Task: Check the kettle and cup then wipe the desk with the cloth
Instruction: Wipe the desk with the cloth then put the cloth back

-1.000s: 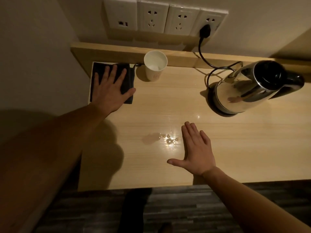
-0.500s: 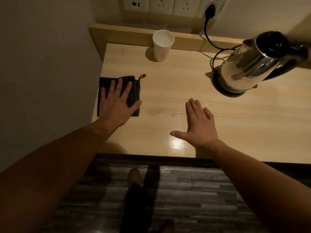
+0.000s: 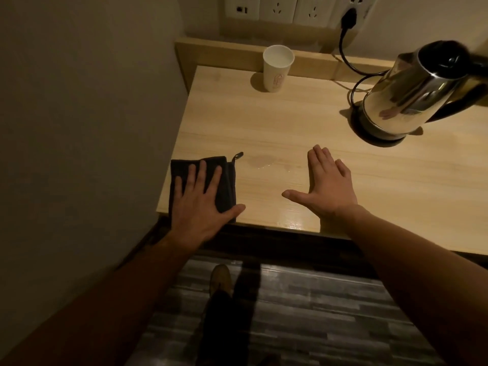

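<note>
A folded black cloth [image 3: 224, 178] lies at the front left corner of the light wooden desk [image 3: 290, 122]. My left hand [image 3: 200, 204] presses flat on the cloth, fingers spread. My right hand [image 3: 324, 186] rests flat on the desk near the front edge, holding nothing. A small wet patch [image 3: 264, 165] glistens between the two hands. A white paper cup [image 3: 277, 68] stands upright at the back of the desk. A steel kettle [image 3: 417, 93] with a black lid sits on its base at the right.
A wall [image 3: 92, 101] runs close along the desk's left side. A black plug [image 3: 348, 18] sits in a row of wall sockets, its cord looping down to the kettle base. Below the desk edge are dark floorboards and my shoe [image 3: 220, 278].
My left hand has dragged the cloth from the back left corner toward the front edge. My right hand stayed flat on the desk. The view pulled back from the desk.
</note>
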`<state>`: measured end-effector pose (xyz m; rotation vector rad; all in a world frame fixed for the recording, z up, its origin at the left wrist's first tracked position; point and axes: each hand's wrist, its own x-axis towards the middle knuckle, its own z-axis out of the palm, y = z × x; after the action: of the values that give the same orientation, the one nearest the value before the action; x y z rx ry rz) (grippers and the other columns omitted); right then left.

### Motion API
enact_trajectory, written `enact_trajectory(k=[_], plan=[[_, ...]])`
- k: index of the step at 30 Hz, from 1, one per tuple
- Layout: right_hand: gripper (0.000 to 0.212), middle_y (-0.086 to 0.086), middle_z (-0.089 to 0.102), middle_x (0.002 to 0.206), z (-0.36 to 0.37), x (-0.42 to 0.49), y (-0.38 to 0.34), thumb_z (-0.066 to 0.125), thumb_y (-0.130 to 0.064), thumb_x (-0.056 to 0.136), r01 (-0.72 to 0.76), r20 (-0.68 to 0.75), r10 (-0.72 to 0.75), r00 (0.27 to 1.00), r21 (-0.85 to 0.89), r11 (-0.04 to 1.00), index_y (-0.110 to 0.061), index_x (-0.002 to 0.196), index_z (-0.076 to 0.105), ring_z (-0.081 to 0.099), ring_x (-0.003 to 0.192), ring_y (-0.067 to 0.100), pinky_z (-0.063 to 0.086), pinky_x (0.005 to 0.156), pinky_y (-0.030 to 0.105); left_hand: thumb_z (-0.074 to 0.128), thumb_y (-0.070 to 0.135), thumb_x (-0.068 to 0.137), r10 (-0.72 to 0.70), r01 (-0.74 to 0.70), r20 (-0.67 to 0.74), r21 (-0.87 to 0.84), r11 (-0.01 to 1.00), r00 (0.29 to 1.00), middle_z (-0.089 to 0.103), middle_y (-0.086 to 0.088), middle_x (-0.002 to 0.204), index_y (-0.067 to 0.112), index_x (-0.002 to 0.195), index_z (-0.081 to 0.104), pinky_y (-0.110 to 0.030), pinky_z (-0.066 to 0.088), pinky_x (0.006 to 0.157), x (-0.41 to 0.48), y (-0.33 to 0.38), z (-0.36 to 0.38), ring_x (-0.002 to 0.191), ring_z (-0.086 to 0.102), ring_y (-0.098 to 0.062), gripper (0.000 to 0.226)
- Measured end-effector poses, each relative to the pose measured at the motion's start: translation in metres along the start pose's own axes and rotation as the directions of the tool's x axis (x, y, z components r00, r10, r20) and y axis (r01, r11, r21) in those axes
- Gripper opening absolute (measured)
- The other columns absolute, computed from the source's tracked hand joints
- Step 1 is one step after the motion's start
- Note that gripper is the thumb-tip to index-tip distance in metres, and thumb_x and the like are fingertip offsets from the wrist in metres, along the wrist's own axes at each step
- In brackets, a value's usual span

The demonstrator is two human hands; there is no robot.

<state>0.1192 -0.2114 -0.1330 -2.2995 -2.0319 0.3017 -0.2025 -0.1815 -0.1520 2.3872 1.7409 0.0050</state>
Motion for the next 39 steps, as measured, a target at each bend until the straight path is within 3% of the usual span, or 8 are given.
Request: enact_trajectory(k=[9,14,16,20,23,27,31,39], plan=[[0.13,0.0,0.001,0.176,0.004,0.002,0.003,0.031,-0.105,0.073,0.012,-0.008,-0.012,1.0,-0.003,1.0,-0.018,0.167,0.007,-0.005,0.161,0.014,0.002,0.127,0.045,0.016,0.056,0.104,-0.09,0.083,-0.016,-0.268,0.96,0.996,0.008,0.002,0.171,0.024,0.163,0.017,-0.041,0.0,0.13,-0.04,0.028,-0.009,0.16,0.0,-0.018,0.067],[0.131,-0.002,-0.004,0.176,0.003,0.003,0.004,0.031,-0.106,0.072,-0.001,0.018,0.0,1.0,0.005,1.0,-0.02,0.167,0.005,-0.012,0.161,0.013,0.0,0.128,0.044,0.044,0.028,0.111,-0.284,0.328,0.236,-0.881,0.34,0.929,0.044,0.004,0.156,0.026,0.157,0.04,-0.012,0.037,0.109,-0.028,0.058,-0.036,0.133,0.044,0.01,0.046],[0.131,-0.003,-0.008,0.176,0.003,0.003,0.004,0.031,-0.106,0.072,-0.002,0.032,0.002,0.999,0.013,1.0,-0.021,0.168,0.003,-0.016,0.16,0.012,-0.001,0.128,0.045,0.047,0.039,0.109,-0.313,0.408,0.36,-0.907,0.101,0.879,0.06,-0.001,0.137,0.027,0.147,0.052,-0.017,0.049,0.089,0.002,0.065,-0.05,0.118,0.061,-0.007,0.04],[0.13,-0.003,-0.004,0.176,0.002,0.003,0.004,0.033,-0.105,0.072,-0.007,0.043,0.006,0.999,0.025,1.0,-0.02,0.168,0.007,-0.015,0.16,0.011,0.005,0.129,0.047,0.04,0.084,0.082,-0.25,0.352,0.291,-0.903,0.248,0.923,0.07,0.009,0.119,0.045,0.143,0.054,-0.016,0.054,0.071,0.087,0.067,-0.077,0.1,0.067,-0.005,0.073],[0.129,0.0,0.003,0.176,0.003,0.004,0.004,0.036,-0.104,0.073,-0.014,0.042,0.012,0.999,0.029,0.999,-0.018,0.167,0.013,-0.008,0.162,0.013,0.006,0.128,0.046,0.027,0.083,0.087,-0.106,0.223,0.196,-0.833,0.506,0.975,0.056,0.01,0.146,0.073,0.139,0.031,-0.038,0.045,0.103,0.157,0.084,-0.085,0.125,0.053,-0.006,0.053],[0.131,0.003,0.01,0.176,0.005,0.006,0.005,0.041,-0.103,0.073,-0.013,0.036,0.012,0.999,0.031,0.999,-0.014,0.166,0.019,0.0,0.163,0.017,0.009,0.126,0.048,0.008,0.068,0.097,0.059,-0.024,0.076,-0.39,0.921,0.995,0.017,0.001,0.175,0.04,0.163,0.009,-0.058,0.014,0.128,0.212,0.112,-0.055,0.16,0.011,-0.023,0.072],[0.133,0.002,0.01,0.176,0.007,0.007,0.006,0.043,-0.104,0.071,-0.023,0.046,0.022,0.999,0.027,0.999,-0.015,0.167,0.019,0.002,0.163,0.017,0.008,0.127,0.047,0.001,0.075,0.094,0.102,-0.09,0.156,-0.082,0.993,0.982,-0.004,-0.005,0.176,0.031,0.165,-0.002,-0.061,-0.017,0.121,0.214,0.128,-0.026,0.161,-0.011,-0.03,0.083],[0.129,-0.006,-0.007,0.176,-0.007,0.007,0.001,0.037,-0.104,0.073,-0.086,0.153,0.075,0.985,0.063,0.994,-0.023,0.168,0.007,-0.014,0.16,0.009,0.008,0.129,0.049,-0.001,0.075,0.098,0.149,-0.143,0.057,-0.1,0.985,0.987,-0.006,0.0,0.176,0.038,0.164,-0.007,-0.058,0.004,0.129,0.172,0.045,-0.037,0.161,-0.007,-0.026,0.075]])
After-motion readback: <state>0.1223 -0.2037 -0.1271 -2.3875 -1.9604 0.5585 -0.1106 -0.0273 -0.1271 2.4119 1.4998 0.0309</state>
